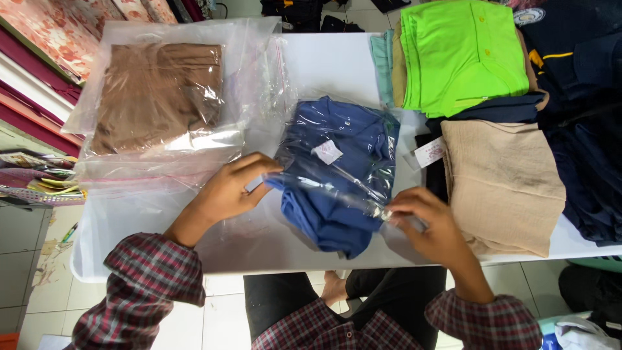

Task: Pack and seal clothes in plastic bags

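Nearest the camera, at the bottom of the frame, I am seeing plaid sleeves [146, 272] and dark trousers over a pale tiled floor [26, 259]. Just above them both hands are working at the near edge of the white bench [324, 61]. The left hand [227, 189] is pinching the left side of a clear plastic bag [304, 149], fingers curled on the film. The right hand [427, 220] is gripping the bag's lower right edge, thumb and fingers closed on the plastic.

The folded blue garment [337, 175] is lying in the centre of the frame between the hands. Its upper part, with a small white tag, is sitting under the film, while its lower folded edge is sticking out of the bag toward me. I am judging the bagging about halfway: the garment needs to go fully in and the mouth is not yet closed.

Farther out, at upper left, a brown garment in a sealed clear bag [155, 94] is resting on more empty bags. At right, unbagged stacks are waiting: a beige garment [505, 181], a bright green shirt [460, 52], and navy clothes [583, 129]. Patterned fabric [52, 26] is showing at the far upper left corner.
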